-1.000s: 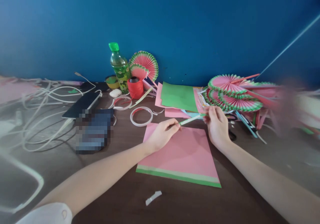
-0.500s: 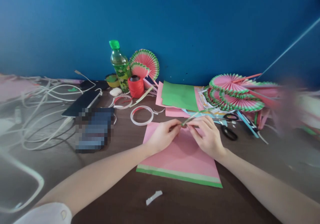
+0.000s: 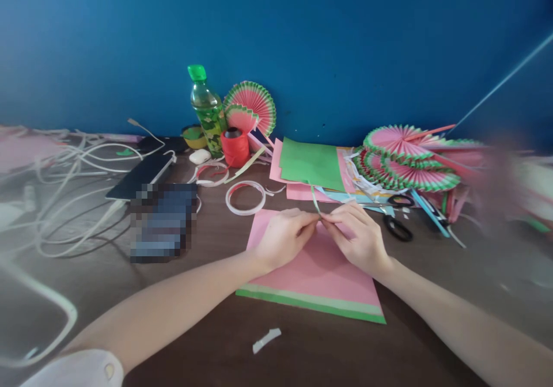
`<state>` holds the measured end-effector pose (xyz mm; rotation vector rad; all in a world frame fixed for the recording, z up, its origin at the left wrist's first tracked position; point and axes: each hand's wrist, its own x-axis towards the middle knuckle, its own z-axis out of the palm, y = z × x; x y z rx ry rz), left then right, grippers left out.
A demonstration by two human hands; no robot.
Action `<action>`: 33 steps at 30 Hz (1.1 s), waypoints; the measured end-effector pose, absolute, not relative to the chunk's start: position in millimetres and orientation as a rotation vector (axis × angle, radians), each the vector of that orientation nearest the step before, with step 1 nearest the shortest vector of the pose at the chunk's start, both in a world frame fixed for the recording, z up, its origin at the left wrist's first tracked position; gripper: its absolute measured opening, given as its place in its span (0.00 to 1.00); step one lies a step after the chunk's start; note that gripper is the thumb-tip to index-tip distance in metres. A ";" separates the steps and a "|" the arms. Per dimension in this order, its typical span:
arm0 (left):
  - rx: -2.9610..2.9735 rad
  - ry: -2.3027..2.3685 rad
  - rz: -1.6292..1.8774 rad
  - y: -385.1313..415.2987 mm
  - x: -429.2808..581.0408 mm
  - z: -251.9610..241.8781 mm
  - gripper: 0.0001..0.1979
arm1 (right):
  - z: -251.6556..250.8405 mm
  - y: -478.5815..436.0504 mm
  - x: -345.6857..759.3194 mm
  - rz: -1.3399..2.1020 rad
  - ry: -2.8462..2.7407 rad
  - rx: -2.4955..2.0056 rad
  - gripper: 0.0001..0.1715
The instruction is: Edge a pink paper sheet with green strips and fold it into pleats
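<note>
A narrow green-and-white strip (image 3: 316,200) is pinched near its lower end by the left hand (image 3: 287,237) and the right hand (image 3: 360,240), fingertips nearly meeting, its free end angled up toward 12 o'clock. It is presumably held by the tips because it is so thin. The work is done over a pink sheet (image 3: 311,286), which is laid flat on the desk (image 3: 207,346) between the forearms, its green border turned to 6 o'clock; it seems to be centred there for easy reach.

Taken from that sheet's middle, a white scrap (image 3: 266,341) is found at 7 o'clock, a ring of tape (image 3: 228,200) at 10 and scissors (image 3: 375,205) at 2, apparently kept close to the hands. Green paper (image 3: 311,162) is stacked over pink at 12, and pleated fans (image 3: 400,145) are heaped between 1 and 2, probably to leave the working space free.

Between 10 and 11 o'clock, a capped bottle (image 3: 211,125) is stood upright; how much liquid is held in it cannot be told. Beside it, something green is seen inside a yellow tub (image 3: 196,141), though whether as contents or lining is unclear. A white case (image 3: 200,156) is closed, its contents hidden.
</note>
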<state>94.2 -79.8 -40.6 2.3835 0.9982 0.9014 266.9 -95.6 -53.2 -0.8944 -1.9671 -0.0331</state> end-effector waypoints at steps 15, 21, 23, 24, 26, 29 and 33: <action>2.340 0.974 0.874 -79.3 94.2 -39.5 0.11 | -50.5 -96.4 263.5 0.055 -1.931 -0.905 0.09; 2.281 1.035 0.855 -78.6 95.3 -39.6 0.10 | -49.3 -98.6 263.9 0.108 -1.882 -0.999 0.06; 2.228 1.059 0.843 -78.5 95.4 -39.5 0.10 | -49.2 -97.1 265.0 0.121 -1.802 -1.087 0.05; 2.187 1.065 0.836 -78.5 95.2 -39.4 0.10 | -49.4 -95.6 266.2 0.121 -1.748 -1.138 0.04; 2.082 1.068 0.832 -78.4 94.7 -39.3 0.10 | -50.3 -90.3 270.4 0.109 -1.621 -1.226 0.03; 1.923 1.079 0.879 -77.3 93.9 -39.4 0.10 | -55.0 -77.6 282.0 0.103 -1.401 -1.307 0.04; 1.679 1.111 1.132 -73.7 94.1 -41.8 0.10 | -66.9 -60.1 299.8 0.141 -1.127 -1.377 0.04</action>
